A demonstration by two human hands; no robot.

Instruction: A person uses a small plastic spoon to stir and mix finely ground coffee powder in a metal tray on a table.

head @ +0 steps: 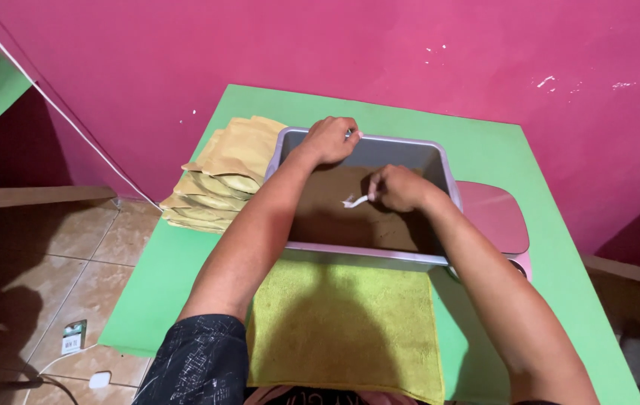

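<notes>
Yellow-green cloth (pixel 346 330) lies nearest, flat on the green table (pixel 500 150), touching the grey tub's (pixel 443 161) front rim

Left hand (pixel 329 139) is closed over the tub's far rim; right hand (pixel 398 187) pinches a small white spoon (pixel 354 201) above the brown powder (pixel 335 217) inside. Powder looks loose and light, tub rigid, best gripped by its rims. Tan envelopes (pixel 222 176) are stacked just left; pink wall (pixel 335 52), tiled floor (pixel 80 240)
</notes>
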